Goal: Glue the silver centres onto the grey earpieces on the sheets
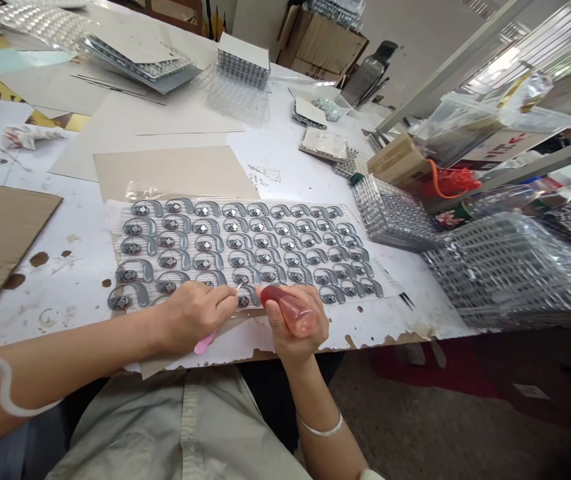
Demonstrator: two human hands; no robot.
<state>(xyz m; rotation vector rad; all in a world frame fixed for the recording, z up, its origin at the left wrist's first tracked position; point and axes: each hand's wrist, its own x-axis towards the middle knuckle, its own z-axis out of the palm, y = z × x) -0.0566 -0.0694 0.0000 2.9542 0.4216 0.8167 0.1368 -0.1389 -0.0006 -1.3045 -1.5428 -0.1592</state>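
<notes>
A white table (323, 190) took up most of the view, stained with brown spots toward its near edge. On its right side lay a big plastic-wrapped bundle (520, 267), and on its left a piece of brown cardboard (0, 233). In the middle, right in front of the person, was a ribbed sheet (117, 227) carrying rows of grey hooks.

The left hand (190, 317) was closed, thumb and finger pinching a thin stick near its pale tip. The right hand (299, 327) was wrapped around a red bottle (290, 312), its narrow end aimed at the near row, just beside the stick's tip.

The stick (205, 342) showed its pink end below the left hand. Each grey hook (146, 270) in plain view carried a round shiny disc (127, 275) at one end, so that part looked done. The work seemed to be at one piece in the near row, between the hands. The others looked alike, so how many were finished or left could not be told; the hands hid a few.
</notes>
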